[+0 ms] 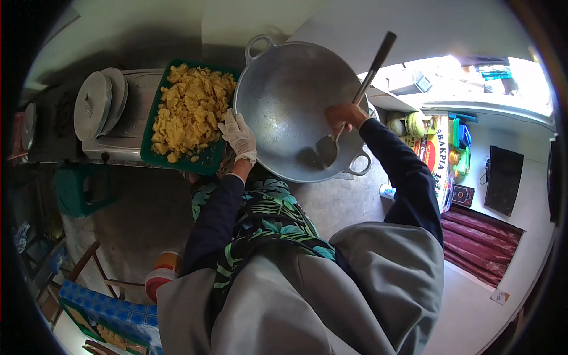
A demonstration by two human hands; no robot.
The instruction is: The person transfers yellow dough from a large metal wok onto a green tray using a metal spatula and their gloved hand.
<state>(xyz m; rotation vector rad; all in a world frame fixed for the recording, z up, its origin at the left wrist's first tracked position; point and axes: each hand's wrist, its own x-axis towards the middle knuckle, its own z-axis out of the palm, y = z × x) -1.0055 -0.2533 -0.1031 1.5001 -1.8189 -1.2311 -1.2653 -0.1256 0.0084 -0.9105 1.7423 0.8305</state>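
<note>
In a white glove, my left hand point(239, 135) rests between the green tray and the left rim of a large metal wok point(284, 106); its fingers touch the tray's edge. My right hand point(345, 116), ungloved, grips the shaft of a long-handled metal spatula point(329, 148). The spatula's blade is low inside the wok, near its front right side, and the handle points up to the right. No food shows in the wok. Yellow crumbly food point(195, 108) is heaped in the green plastic tray point(153, 124).
Left of the tray are a metal stove point(137, 146) and round metal lids point(93, 106). A green plastic stool point(73, 191) stands below it. A red-lidded container point(159, 279) is at my lower left, near a table with a blue patterned cloth point(111, 304). Boxes and jars line the right side.
</note>
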